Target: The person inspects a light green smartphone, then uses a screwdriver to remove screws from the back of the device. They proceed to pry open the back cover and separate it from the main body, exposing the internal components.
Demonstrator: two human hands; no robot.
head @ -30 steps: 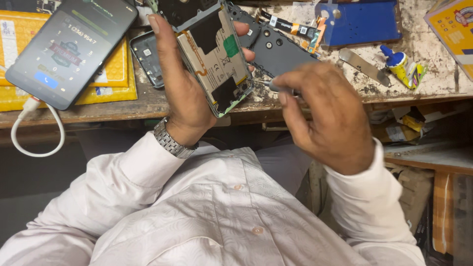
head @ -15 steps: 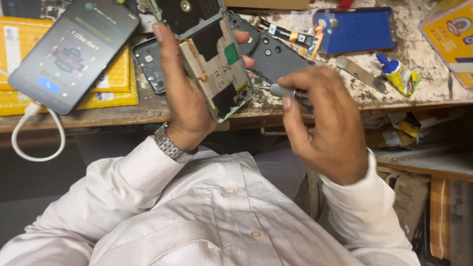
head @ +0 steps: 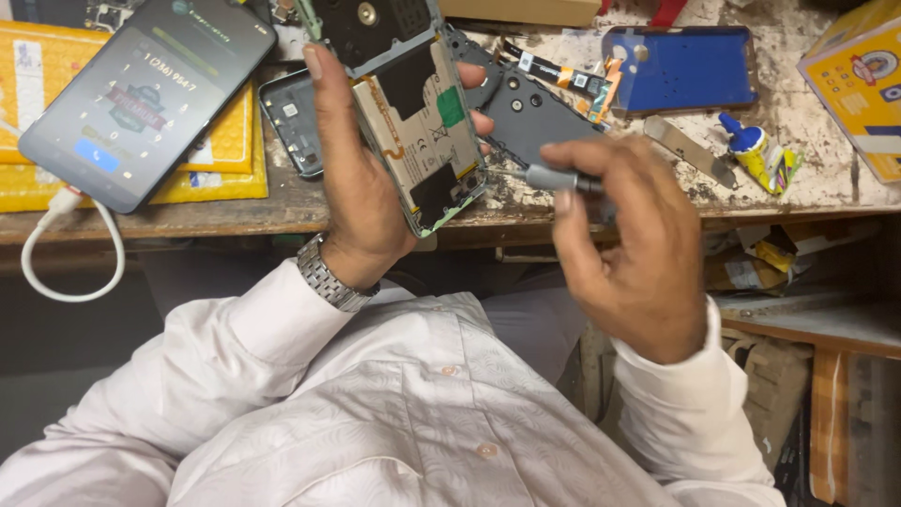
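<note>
My left hand [head: 357, 178] grips an opened phone [head: 413, 122] with its back cover off, so the battery and circuit board show. It is held upright over the edge of the wooden bench [head: 282, 211]. My right hand [head: 624, 244] pinches a small grey screwdriver [head: 549, 176] whose thin tip touches the lower right edge of the opened phone. A metal watch [head: 328, 277] sits on my left wrist.
A lit phone [head: 141, 94] on a white cable [head: 66, 253] lies on yellow padded envelopes [head: 216, 160] at the left. A dark back cover [head: 535, 113], a blue case [head: 680, 68], a metal blade [head: 690, 150], a glue tube [head: 755, 150] and a yellow box [head: 859, 75] lie on the bench.
My right hand has shifted right and turned, bringing the screwdriver out level with its tip at the phone's lower edge. The left hand has kept its hold on the phone.
</note>
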